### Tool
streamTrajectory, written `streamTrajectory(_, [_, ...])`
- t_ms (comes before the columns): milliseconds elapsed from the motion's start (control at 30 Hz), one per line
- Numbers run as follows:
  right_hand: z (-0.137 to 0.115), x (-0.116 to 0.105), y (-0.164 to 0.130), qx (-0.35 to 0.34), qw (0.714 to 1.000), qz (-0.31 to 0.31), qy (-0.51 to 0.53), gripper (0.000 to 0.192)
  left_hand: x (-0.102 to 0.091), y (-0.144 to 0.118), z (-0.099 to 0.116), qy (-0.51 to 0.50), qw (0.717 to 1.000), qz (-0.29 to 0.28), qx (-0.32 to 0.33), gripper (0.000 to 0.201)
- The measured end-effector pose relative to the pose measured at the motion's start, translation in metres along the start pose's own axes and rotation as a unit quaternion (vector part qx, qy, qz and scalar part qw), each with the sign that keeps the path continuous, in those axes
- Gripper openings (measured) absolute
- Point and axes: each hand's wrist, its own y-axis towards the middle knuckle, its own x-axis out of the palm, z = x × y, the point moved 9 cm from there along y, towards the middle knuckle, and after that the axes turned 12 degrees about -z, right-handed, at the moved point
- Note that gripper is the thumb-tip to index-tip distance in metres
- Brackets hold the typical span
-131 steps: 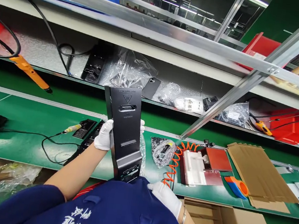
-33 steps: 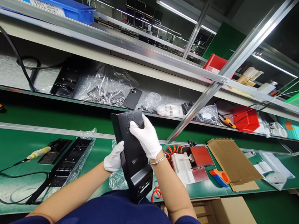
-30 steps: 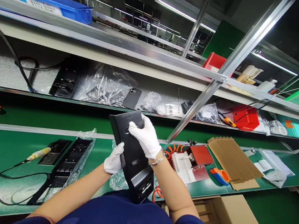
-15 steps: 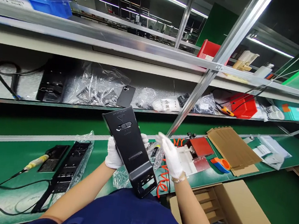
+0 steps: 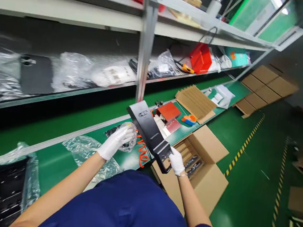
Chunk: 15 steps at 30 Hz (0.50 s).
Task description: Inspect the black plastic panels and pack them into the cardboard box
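Note:
A black housing panel [image 5: 149, 129] with a slotted end tilts above the bench's front edge. My right hand [image 5: 176, 161], in a white glove, is closed around the panel's lower end. My left hand [image 5: 116, 142], also gloved, is off the panel. Its outstretched fingers lie over a bunched clear plastic bag [image 5: 128, 145] with dark contents on the bench; a firm grip on it is not visible. Below the panel stands an open cardboard box [image 5: 209, 182] with dividers and wrapped dark parts inside.
An orange coiled hose [image 5: 142, 150], a red fixture [image 5: 169, 111], an orange-blue tape dispenser [image 5: 189, 119] and cardboard dividers [image 5: 196, 102] lie along the bench. Clear film [image 5: 81, 151] and another black panel [image 5: 7, 192] are at left. A metal post [image 5: 145, 51] rises from the bench's back.
My view has swung right. My left hand has let go of the panel and moved to the plastic bag. My right hand, open before, now grips the panel's lower end.

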Motion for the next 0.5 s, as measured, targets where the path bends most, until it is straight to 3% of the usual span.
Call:
streamTrajectory(100, [0.050,-0.085,-0.035,0.073,0.995,0.071,-0.021,0.040,-0.024,-0.014,-0.050,0.061,0.992,0.019,-0.105,0.091])
streamTrajectory(167, [0.075,-0.116,-0.056,0.108,0.989,0.092,-0.039,0.037,-0.041,-0.028,-0.076,0.092,0.984,0.018,-0.151,0.091])
streamTrajectory(233, [0.095,-0.128,-0.064,0.135,0.985,0.096,-0.055,0.036,-0.057,-0.041,-0.094,0.109,0.978,0.031,-0.177,0.091])
streamTrajectory(333, [0.118,-0.129,-0.059,0.161,0.981,0.083,-0.073,0.038,-0.072,-0.049,-0.105,0.116,0.975,0.054,-0.184,0.091])
streamTrajectory(500, [0.142,-0.129,-0.034,0.177,0.979,0.040,-0.088,0.037,-0.067,-0.050,-0.090,0.127,0.975,0.080,-0.166,0.090])
